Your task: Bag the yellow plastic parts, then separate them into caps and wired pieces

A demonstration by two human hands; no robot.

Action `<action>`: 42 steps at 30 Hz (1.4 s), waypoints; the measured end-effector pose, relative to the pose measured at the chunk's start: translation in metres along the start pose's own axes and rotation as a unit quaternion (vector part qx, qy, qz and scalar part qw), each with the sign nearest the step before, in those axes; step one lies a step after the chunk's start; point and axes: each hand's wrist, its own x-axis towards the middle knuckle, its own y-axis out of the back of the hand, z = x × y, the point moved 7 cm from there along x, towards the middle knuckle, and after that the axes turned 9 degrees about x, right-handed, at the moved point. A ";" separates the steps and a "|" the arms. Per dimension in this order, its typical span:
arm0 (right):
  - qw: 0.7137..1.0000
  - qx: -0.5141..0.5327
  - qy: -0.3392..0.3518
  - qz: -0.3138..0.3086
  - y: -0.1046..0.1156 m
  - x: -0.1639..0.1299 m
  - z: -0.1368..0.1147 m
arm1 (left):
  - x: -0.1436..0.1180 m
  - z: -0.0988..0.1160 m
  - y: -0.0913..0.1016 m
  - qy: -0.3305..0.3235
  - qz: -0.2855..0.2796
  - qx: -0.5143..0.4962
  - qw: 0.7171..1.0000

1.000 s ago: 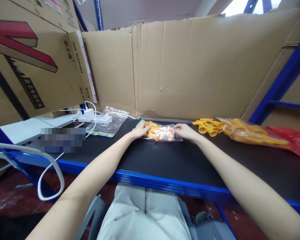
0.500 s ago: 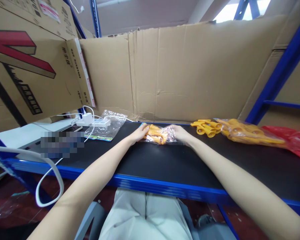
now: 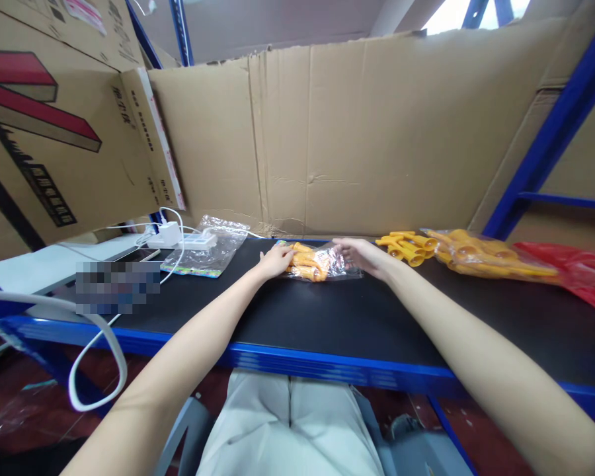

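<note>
Here, near frame centre on the black shelf (image 3: 327, 317), small clear bag of yellow parts (image 3: 317, 263), left hand (image 3: 276, 259) pinching its left end, right hand (image 3: 361, 254) resting on its right end with fingers loosely apart, loose yellow parts (image 3: 407, 244) to the right.

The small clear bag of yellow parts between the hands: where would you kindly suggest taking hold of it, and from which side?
Probably by its two short ends, from left and right. The small clear bag lies flat and lengthwise on the black shelf; the left hand and right hand already touch those ends, clear of the loose yellow parts.
</note>
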 end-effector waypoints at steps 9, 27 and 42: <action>0.819 -0.506 0.199 0.183 0.010 0.002 -0.015 | -0.010 0.012 0.019 0.008 0.056 0.099 0.993; 0.990 -0.065 -0.116 0.054 0.016 0.006 0.039 | -0.006 -0.005 0.009 0.021 -0.013 -0.016 1.000; 0.978 0.155 -0.083 0.111 0.013 0.022 0.050 | 0.004 -0.037 0.005 0.167 0.036 -0.252 0.952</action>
